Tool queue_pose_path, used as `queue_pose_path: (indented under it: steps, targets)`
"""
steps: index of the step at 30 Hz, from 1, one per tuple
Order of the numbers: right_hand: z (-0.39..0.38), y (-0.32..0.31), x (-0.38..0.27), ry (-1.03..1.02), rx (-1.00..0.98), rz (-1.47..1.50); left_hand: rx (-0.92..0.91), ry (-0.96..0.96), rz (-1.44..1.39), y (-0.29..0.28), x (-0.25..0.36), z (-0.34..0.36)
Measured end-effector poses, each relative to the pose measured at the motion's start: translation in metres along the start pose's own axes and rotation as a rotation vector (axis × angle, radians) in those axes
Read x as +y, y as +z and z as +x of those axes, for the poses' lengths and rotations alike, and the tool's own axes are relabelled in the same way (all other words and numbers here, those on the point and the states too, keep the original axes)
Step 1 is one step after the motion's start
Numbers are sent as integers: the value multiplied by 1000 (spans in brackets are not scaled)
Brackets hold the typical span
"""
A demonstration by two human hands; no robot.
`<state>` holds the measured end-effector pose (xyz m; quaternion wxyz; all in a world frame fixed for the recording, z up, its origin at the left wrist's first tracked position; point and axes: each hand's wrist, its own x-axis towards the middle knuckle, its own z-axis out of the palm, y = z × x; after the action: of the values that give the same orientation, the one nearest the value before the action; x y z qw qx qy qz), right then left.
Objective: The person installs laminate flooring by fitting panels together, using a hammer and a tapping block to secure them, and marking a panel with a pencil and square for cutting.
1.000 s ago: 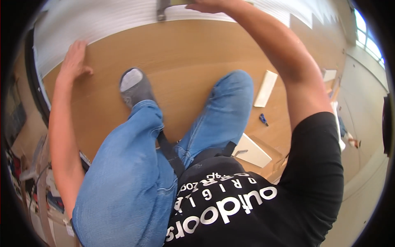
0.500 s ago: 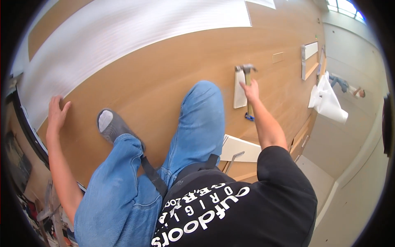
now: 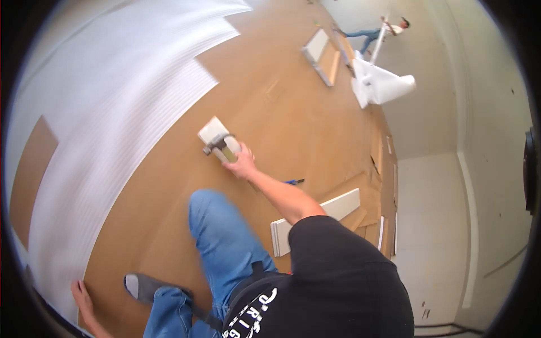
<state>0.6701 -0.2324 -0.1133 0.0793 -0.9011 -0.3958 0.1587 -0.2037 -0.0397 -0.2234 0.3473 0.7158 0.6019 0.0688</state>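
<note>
My right hand (image 3: 243, 163) is closed round the handle of a claw hammer (image 3: 218, 143). Under and beside the hammer head is a short white block (image 3: 212, 129); whether my fingers also grip it I cannot make out. Both are over a large brown board surface (image 3: 169, 174), which I kneel on. At the lower left, my left hand (image 3: 83, 298) lies flat with fingers stretched out, near where the brown surface meets a white ribbed sheet (image 3: 135, 129). Nothing shows in that hand.
A white plank (image 3: 338, 207) lies beside my right arm, with a blue-and-black tool (image 3: 294, 182) near it. Farther off are a white-and-brown panel stack (image 3: 316, 45) and crumpled white sheeting (image 3: 383, 84). Another person (image 3: 372, 38) stands by the far wall, holding a long white piece.
My view has swung to the right. The hammer and white block are now close together, farther toward the white sheet. The other person now holds a long white piece. My left hand stays low at the edge.
</note>
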Motion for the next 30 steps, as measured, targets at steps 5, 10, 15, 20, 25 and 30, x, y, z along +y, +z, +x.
queue_pose_path:
  steps: [5,10,15,20,25,30]
  targets:
    - [61,-1,-208,-775,115,-157,-55,-188,-123,-15,94,23]
    - [7,73,-434,-1196,-242,-154,62,-105,-129,-33,85,28]
    - [-97,147,-552,-1401,-478,-318,100,-273,-342,-31,81,-6]
    - [-106,178,-550,-1442,-471,-291,-32,-345,-187,-39,103,5]
    - [-100,181,-536,-1394,-500,-228,-26,-366,-202,-40,108,13]
    - [-100,183,-541,-1445,-466,-227,-96,-396,-169,-49,104,14]
